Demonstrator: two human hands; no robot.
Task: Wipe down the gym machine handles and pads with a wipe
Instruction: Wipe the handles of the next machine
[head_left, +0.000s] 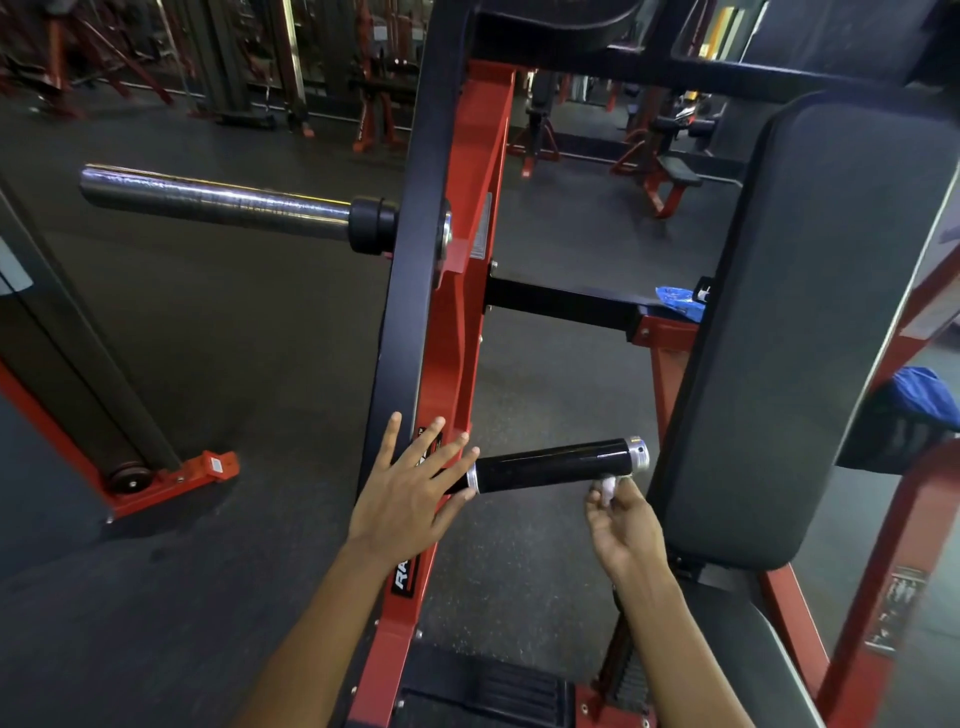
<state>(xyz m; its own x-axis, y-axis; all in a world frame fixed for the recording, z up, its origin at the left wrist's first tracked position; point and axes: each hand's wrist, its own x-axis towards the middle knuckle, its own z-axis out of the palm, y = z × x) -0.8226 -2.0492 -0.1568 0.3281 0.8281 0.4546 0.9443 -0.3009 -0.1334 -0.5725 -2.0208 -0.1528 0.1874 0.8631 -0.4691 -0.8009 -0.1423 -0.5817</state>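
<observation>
Surroundings: steel peg (213, 200) is projecting left of the red frame (457, 332); back pad (810, 322) is standing right of the handle (556, 466). Handle: glossy black, chrome-capped. Wipe (607, 489), white, is being pinched beneath it by the right hand (623, 525). Left hand (405, 493) is being held flat, fingers (436, 441) spread, holding nothing.

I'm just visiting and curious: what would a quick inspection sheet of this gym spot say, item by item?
Surface: dark rubber floor, speckled.
Job's things: black handle with silver end caps, sticking out from the red and black frame; small white wipe just under the handle's outer end; large dark back pad to the right.
Clutter: blue crumpled item on the crossbar behind the pad; blue cloth at the right edge.
Hands: left hand open, fingers spread against the frame; right hand pinches the wipe.
Cables: nothing seen.
Surroundings: chrome weight peg; other red machines behind.
</observation>
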